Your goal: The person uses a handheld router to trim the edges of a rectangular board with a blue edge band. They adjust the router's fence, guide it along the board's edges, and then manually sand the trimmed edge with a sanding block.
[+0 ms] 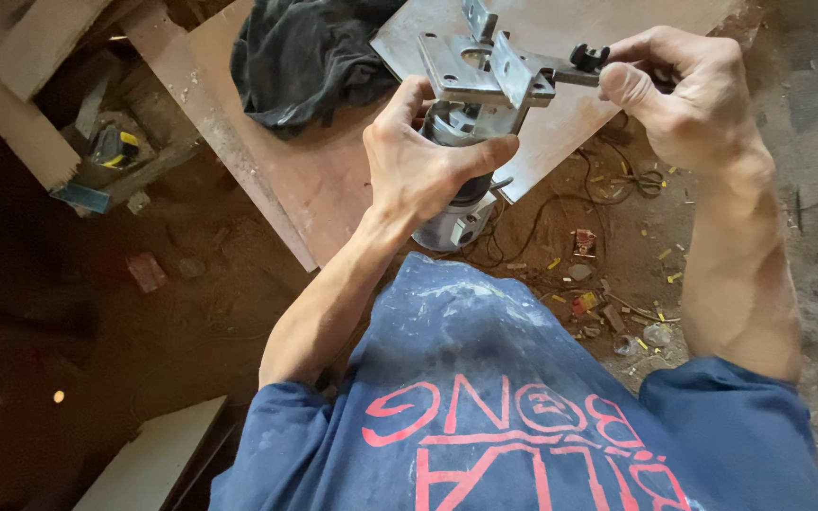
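My left hand (425, 161) is wrapped around the grey cylindrical body of a small hand router (459, 213), which I hold upside down above the floor. Its square metal base plate (456, 59) faces up toward me. A metal guide bracket (521, 71) is fixed to the plate's right side. My right hand (679, 90) pinches a black knob (589, 57) at the end of that bracket, with the fingers curled shut around it. A black cord (502, 185) leaves the router body below my left thumb.
A plywood sheet (310, 175) lies under my hands, with a dark cloth (310, 57) bunched on it. Tangled wire (617, 180) and small scraps litter the dirt floor to the right. Wood planks (21, 104) and a yellow-black tool (115, 147) lie upper left. A white board (158, 459) is lower left.
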